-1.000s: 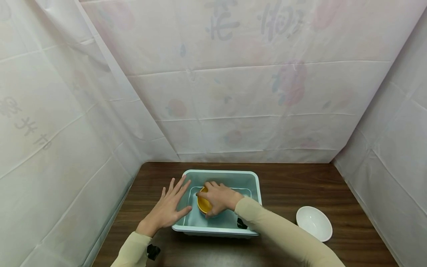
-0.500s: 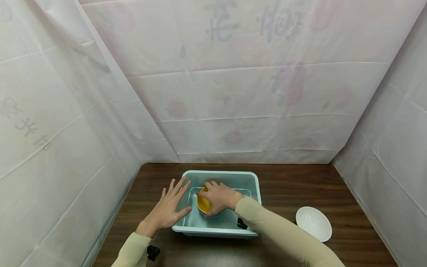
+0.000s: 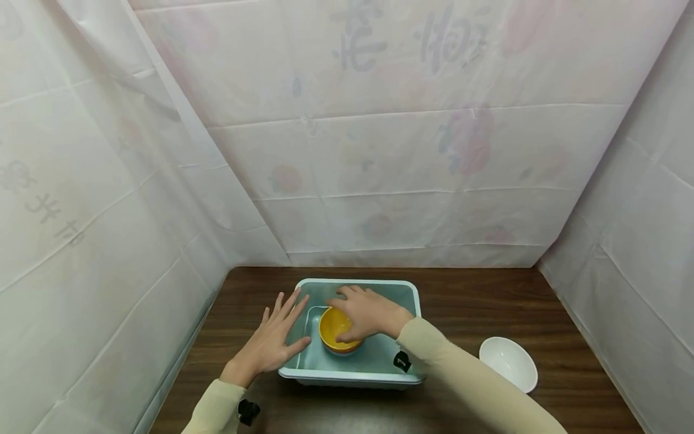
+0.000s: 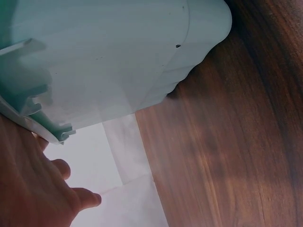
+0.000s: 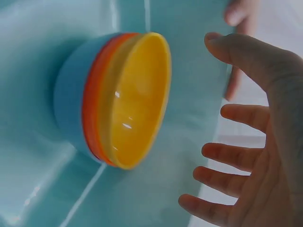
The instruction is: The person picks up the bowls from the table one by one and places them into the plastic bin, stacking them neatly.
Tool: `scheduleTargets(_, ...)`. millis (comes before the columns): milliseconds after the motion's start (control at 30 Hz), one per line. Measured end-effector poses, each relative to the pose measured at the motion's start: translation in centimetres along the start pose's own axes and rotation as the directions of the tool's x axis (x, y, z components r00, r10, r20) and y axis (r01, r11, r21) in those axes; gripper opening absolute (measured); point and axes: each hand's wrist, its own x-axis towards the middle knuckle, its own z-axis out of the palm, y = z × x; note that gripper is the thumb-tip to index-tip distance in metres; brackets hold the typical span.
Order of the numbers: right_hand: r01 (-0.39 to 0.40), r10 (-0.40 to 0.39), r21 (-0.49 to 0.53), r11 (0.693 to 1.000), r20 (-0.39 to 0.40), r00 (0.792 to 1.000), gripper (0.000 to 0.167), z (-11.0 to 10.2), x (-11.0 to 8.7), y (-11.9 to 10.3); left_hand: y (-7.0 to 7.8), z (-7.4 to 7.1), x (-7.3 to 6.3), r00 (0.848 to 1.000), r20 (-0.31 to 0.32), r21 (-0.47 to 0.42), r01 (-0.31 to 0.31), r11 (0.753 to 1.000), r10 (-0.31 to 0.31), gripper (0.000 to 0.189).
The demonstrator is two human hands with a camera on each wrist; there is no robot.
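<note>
A stack of nested bowls stands inside a pale green basin (image 3: 347, 377). The yellow bowl (image 5: 142, 99) is innermost, with an orange bowl (image 5: 92, 104) around it and a blue bowl (image 5: 68, 97) outermost. Above the stack hovers my right hand (image 3: 371, 312), its fingers spread apart and nothing held; the right wrist view shows a gap between it and the yellow rim. My left hand (image 3: 271, 337) lies with straight, spread fingers at the basin's left rim. In the left wrist view that hand (image 4: 35, 184) touches the rim from outside.
A white bowl (image 3: 508, 364) sits on the brown wooden table (image 3: 472, 295), right of the basin and beside the right forearm. White printed sheets (image 3: 412, 181) enclose the table at the back and both sides.
My right hand has let go of the bowl stack and lifted slightly up and to the right, uncovering more of the yellow bowl. The left hand has stayed in place.
</note>
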Motion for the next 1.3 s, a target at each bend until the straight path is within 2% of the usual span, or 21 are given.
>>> scheduleTargets(267,0.011,-0.006,0.043,0.999,-0.102,0.995,0.07,-2.5,-2.7,1.0,-0.2,0.1,0.1,1.0,0.0,0.004,0.009,1.0,-0.009,0.083)
scheduleTargets(500,-0.065,0.077,0.073,0.995,-0.177,0.981,0.075,-3.3,-5.3,2.0,-0.1,0.0,0.0,1.0,-0.004,0.005,0.007,1.0,-0.007,0.084)
scheduleTargets(700,-0.094,0.117,0.104,0.99,-0.244,0.963,0.078,-3.4,-6.9,2.8,-0.2,-0.3,-0.1,1.0,-0.022,0.005,0.003,1.0,-0.003,0.084)
scheduleTargets(833,-0.115,0.144,0.115,0.987,-0.295,0.944,0.08,-3.5,-8.2,3.2,-0.2,-0.4,-0.2,1.0,-0.02,-0.002,0.001,1.0,-0.001,0.083)
scheduleTargets(1067,-0.142,0.183,0.131,0.981,-0.397,0.899,0.079,-3.4,-10.8,4.3,-0.3,-0.3,-0.1,1.0,-0.021,-0.003,0.007,1.0,-0.007,0.084)
scheduleTargets(1300,-0.196,0.226,0.113,0.974,-0.449,0.864,0.079,-2.4,-13.6,5.8,-0.1,0.0,0.0,1.0,-0.012,-0.017,0.001,1.0,-0.001,0.084)
